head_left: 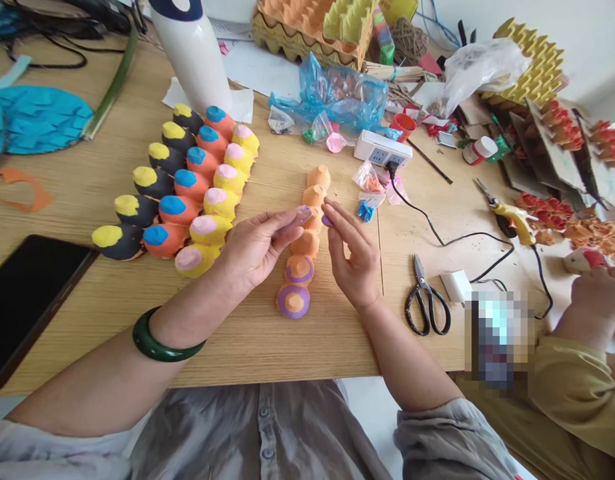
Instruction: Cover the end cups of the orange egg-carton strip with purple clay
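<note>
Above a row of orange egg-carton cups (305,245), my left hand (257,245) is closed in a pinch, with a little purple clay (303,209) at its fingertips. Facing it, my right hand (353,252) has its fingers bent together against a purple bit of clay (328,220). My hands are close but apart, and partly cover the middle cups. The two cups nearest me carry purple rings (293,289) around their orange tops. To the left lie finished-looking rows of cups: black with yellow tops (142,212), orange with blue, and yellow with pink (228,205).
Black-handled scissors (427,300) lie right of my hand. Behind are a power strip (382,149) with a black cord, small clay bags (368,179) and a blue plastic bag (337,93). A white bottle (192,60) stands back left. Another person's hand (595,300) is at far right.
</note>
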`<state>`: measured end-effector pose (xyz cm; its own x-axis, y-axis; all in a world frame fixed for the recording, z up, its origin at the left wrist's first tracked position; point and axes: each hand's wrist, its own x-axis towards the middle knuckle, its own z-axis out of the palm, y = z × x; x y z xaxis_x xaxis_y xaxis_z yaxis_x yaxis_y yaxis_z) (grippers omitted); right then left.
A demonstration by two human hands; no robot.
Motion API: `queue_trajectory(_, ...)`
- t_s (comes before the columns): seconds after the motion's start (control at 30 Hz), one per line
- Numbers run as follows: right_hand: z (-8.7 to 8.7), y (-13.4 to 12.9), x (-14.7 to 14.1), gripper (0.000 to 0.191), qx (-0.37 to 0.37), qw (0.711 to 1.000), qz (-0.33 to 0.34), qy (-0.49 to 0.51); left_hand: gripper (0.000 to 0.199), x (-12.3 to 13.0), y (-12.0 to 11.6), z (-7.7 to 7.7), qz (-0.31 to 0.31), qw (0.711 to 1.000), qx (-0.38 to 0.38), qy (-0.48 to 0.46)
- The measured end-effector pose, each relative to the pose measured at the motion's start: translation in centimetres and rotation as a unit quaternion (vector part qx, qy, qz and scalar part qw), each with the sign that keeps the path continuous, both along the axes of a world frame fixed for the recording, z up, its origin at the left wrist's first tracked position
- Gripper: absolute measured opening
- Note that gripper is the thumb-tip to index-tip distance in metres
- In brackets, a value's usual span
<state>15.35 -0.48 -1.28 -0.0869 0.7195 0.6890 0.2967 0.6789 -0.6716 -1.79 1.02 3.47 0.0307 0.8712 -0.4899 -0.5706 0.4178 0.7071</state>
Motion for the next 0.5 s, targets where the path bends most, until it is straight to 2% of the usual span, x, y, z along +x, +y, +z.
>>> queue_trajectory(0.1,-0.3,0.3,-0.1,0.054,0.09,0.994,0.017,-0.061,0.021,-0.4,0.3,-0.8,-0.036,0.999,-0.016,-0.036)
queue_trajectory(0.2,-0.7,0.6,0.1,0.051,0.078,0.989,0.03,-0.12,0.023,-1.2,0.8,-2.3,-0.12,0.993,0.006,-0.017)
queue_trajectory(0.3,-1.1,0.7,0.6,0.051,0.069,0.989,-0.015,-0.128,0.024,-1.7,1.1,-3.2,-0.126,0.992,0.021,-0.011)
queue_trajectory(0.4,-1.3,0.9,0.9,0.056,0.069,0.987,0.002,-0.143,0.029,-1.8,1.2,-3.0,-0.155,0.986,0.065,-0.003)
queue_trajectory(0.5,-1.2,1.0,0.7,0.064,0.083,0.985,0.034,-0.148,0.023,-1.8,1.2,-1.9,-0.148,0.988,0.031,-0.025)
